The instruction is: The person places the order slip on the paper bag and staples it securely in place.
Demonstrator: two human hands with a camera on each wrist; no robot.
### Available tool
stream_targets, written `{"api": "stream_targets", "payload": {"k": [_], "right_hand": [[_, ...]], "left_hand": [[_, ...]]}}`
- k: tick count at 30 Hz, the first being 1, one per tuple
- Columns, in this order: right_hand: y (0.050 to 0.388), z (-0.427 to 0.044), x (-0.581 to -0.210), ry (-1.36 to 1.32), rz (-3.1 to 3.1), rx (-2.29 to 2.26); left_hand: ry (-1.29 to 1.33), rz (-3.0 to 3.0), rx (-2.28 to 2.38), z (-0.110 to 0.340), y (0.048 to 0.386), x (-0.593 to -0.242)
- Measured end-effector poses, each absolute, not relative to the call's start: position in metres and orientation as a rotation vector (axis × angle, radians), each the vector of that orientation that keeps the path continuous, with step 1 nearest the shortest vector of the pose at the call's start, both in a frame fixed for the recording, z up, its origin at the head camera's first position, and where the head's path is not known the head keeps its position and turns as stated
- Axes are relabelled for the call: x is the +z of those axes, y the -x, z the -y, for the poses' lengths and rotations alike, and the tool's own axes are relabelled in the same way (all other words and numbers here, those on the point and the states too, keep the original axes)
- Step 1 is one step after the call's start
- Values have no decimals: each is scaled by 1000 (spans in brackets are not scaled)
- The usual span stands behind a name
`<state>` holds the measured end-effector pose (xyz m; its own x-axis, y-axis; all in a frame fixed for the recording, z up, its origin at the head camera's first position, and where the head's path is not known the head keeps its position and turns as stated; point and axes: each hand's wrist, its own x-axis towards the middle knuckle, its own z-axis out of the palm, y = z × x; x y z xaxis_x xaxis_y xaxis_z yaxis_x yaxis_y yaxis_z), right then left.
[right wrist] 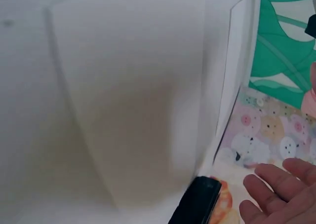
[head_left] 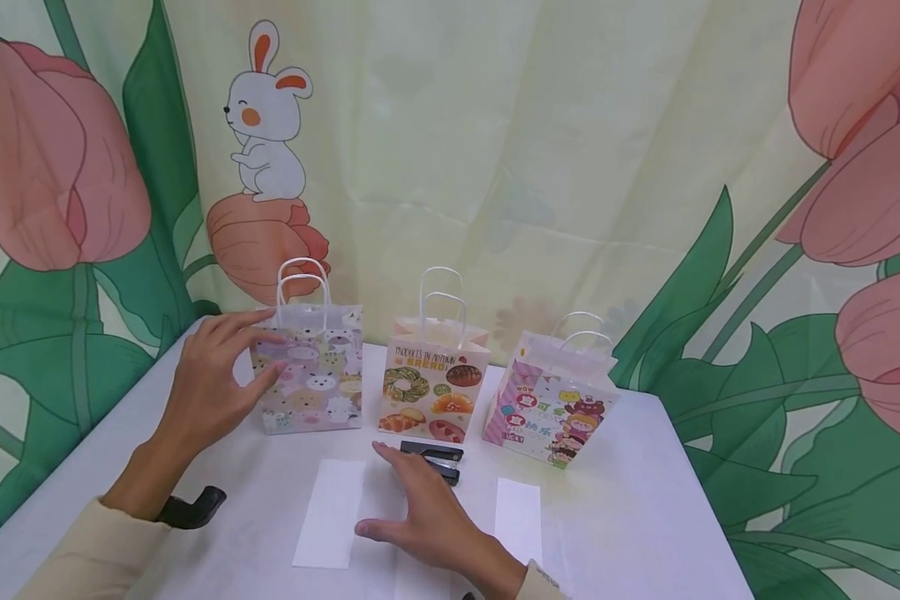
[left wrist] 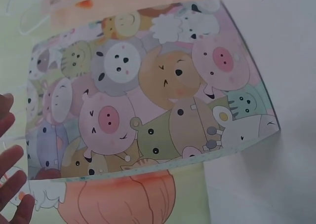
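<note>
My left hand (head_left: 213,379) is at the left side of a paper gift bag (head_left: 311,375) covered in cartoon animal faces. Its fingers are spread by the bag's upper edge; whether they touch it I cannot tell. In the left wrist view the animal bag (left wrist: 143,95) stands beside the fingertips. Over the table my right hand (head_left: 427,512) hovers with thumb and fingers apart, holding nothing. Just beyond it lies a black stapler (head_left: 431,451), partly hidden by the fingers. White paper strips lie around that hand, one left (head_left: 330,512) and one right (head_left: 518,512).
A bread-print bag (head_left: 433,387) stands in the middle at the back, and a pink cartoon bag (head_left: 551,408) to its right. All have white handles. Another pale strip (head_left: 422,583) lies partly under the right hand. Behind the white table (head_left: 630,517) hangs a printed curtain (head_left: 570,167).
</note>
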<state>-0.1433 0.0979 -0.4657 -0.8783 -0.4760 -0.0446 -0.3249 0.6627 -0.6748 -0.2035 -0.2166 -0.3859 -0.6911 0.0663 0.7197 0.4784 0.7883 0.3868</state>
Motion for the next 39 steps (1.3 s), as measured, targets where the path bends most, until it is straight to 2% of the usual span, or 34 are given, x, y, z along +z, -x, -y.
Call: {"api": "stream_targets", "payload": {"k": [11, 26, 39], "right_hand": [[155, -72, -476, 726, -2615, -947], [153, -49, -486, 701, -2758, -493], [153, -48, -485, 717, -2784, -621]], "left_hand": [[389, 2287, -733, 215, 206, -383], [399, 2300, -732, 216, 204, -385], [385, 2326, -710, 217, 206, -385]]}}
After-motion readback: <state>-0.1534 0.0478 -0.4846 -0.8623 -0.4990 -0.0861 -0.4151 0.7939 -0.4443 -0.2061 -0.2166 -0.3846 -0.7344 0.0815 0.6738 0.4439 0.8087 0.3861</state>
